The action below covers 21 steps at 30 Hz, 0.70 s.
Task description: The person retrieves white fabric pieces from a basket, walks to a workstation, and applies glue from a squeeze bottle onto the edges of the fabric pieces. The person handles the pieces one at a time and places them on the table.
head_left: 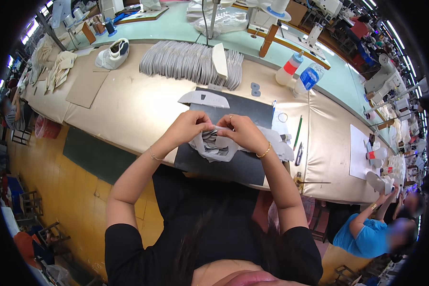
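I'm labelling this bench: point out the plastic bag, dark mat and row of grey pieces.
Plastic bag (219, 156): head view, front wall.
Dark mat (245, 168): head view, near part.
Row of grey pieces (188, 62): head view, middle.

Site: lg. workshop floor, shoe-sewing type. We list as evid.: white sewing machs. (330, 6), upper R; pale-green tables (171, 26); white thread cone (278, 6), top; sm. brown & blue spools (99, 26), upper L; long row of grey cut pcs. (176, 59), packed on edge, on tan padded bench (336, 148); white shoe (113, 55), L of row; plastic bottles (287, 71), nr. bench back. We also log co-worker (364, 236), blue top, R, at bench w/ pale shoe (376, 181); stools (52, 235), lower L; yellow tiled floor (88, 174); tube lights (395, 35) in rows, upper R. Far bkgd. too sm. to itemise.
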Motion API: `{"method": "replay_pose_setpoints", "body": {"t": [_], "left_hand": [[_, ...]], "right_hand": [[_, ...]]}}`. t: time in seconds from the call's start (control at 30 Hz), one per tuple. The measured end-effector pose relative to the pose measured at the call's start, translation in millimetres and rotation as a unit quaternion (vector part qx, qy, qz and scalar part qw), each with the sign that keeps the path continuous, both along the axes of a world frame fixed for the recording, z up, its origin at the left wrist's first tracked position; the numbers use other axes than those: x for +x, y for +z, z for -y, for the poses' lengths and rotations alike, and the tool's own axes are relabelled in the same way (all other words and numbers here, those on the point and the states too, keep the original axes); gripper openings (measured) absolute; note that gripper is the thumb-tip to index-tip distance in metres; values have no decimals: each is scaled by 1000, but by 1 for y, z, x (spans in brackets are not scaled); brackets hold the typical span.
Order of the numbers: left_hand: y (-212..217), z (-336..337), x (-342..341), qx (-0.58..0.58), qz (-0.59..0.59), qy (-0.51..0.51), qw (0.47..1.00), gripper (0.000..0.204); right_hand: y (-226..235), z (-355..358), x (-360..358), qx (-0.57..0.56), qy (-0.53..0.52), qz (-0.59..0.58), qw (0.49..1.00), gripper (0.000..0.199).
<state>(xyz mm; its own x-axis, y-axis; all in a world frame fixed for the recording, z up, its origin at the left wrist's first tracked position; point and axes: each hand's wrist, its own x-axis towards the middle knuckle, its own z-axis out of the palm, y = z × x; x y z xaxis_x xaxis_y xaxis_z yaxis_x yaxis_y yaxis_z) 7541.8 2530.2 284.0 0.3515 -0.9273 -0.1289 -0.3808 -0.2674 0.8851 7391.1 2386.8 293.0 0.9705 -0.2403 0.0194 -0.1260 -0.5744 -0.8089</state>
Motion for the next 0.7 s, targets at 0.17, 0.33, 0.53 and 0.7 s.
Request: {"method": "replay_pose_setpoints", "body": {"t": [0.17, 0.33, 0.53, 0.7], "left_hand": [[38, 33, 36, 36, 15, -106, 994, 16], [98, 87, 72, -11, -33, -120, 992, 20], [146, 176, 114, -139, -10, -60, 988, 29], [160, 263, 157, -232, -64, -22, 970, 30]], "right_hand": [[35, 28, 19, -46, 4, 10, 999, 18], [77, 83, 44, 50, -30, 95, 994, 19], [126, 166, 97, 65, -106, 174, 977, 20], [155, 236, 149, 67, -147, 182, 970, 25]]}}
